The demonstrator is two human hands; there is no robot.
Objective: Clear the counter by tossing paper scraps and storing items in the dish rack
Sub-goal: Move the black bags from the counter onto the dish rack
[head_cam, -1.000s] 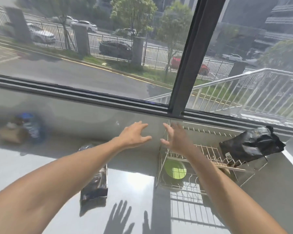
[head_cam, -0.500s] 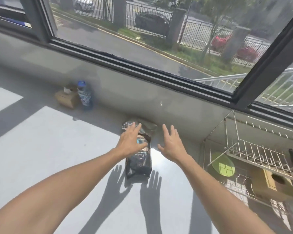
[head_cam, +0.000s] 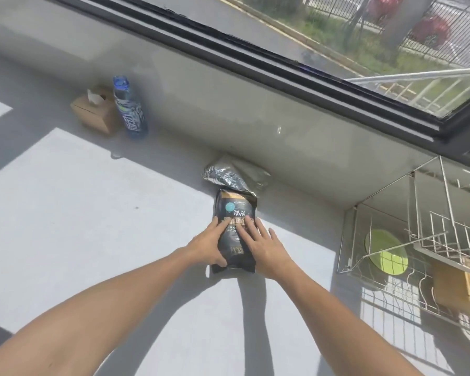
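Observation:
A black foil snack bag [head_cam: 235, 204] lies flat on the grey counter [head_cam: 92, 213] near the back wall, its crumpled silver top pointing away from me. My left hand [head_cam: 208, 246] grips the bag's left edge, fingers on top and thumb at its near corner. My right hand [head_cam: 265, 246] lies over the bag's right side with its fingers spread. The wire dish rack [head_cam: 347, 240] stands at the right against the wall, apart from both hands. It holds a green plate [head_cam: 385, 255] and a wooden box [head_cam: 461, 290] on its lower tier.
A blue-labelled bottle [head_cam: 129, 107] and a brown tissue box [head_cam: 95, 114] stand at the back left by the wall. A large window runs along the back. Sunlit counter stretches to the left of the bag and towards me.
My view swung left and down from the rack to the counter. Both hands dropped from mid-air onto the black bag and closed in on its two sides.

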